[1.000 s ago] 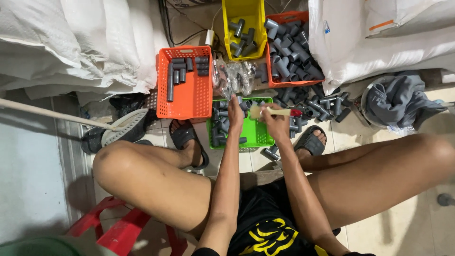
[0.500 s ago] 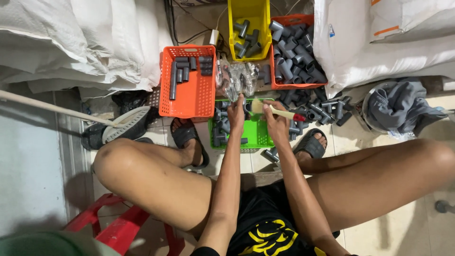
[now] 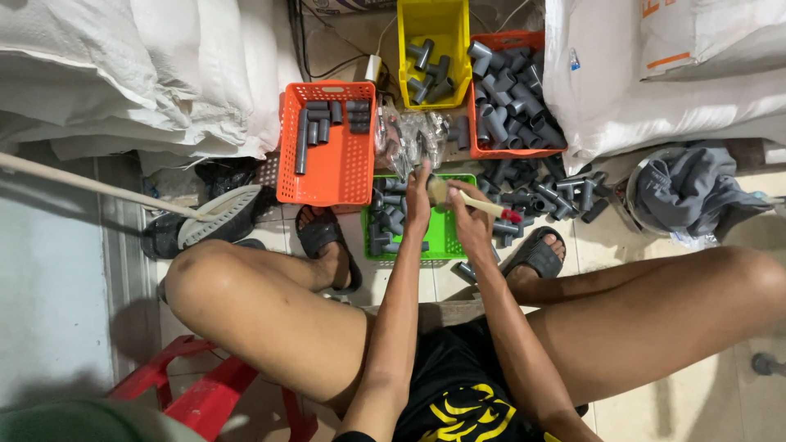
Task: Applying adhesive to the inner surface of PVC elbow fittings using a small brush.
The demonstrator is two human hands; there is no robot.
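Note:
I sit low with both arms stretched over a green basket (image 3: 442, 237) that holds grey pipe fittings. My left hand (image 3: 418, 206) grips a grey pipe fitting above the basket. My right hand (image 3: 471, 219) holds a small brush with a pale wooden handle and red end (image 3: 483, 206), its bristle end against the fitting in my left hand. Loose grey fittings (image 3: 540, 196) lie heaped on the floor just right of the basket.
An orange basket (image 3: 327, 164) with a few grey pipes sits left of the green one. A yellow bin (image 3: 432, 49) and a red-orange crate (image 3: 508, 90) of fittings stand behind. White sacks (image 3: 131, 74) flank both sides; a broom (image 3: 205, 217) lies left.
My hands stay over the green basket with the brush and fitting. The view has shifted slightly; nothing was picked up or put down.

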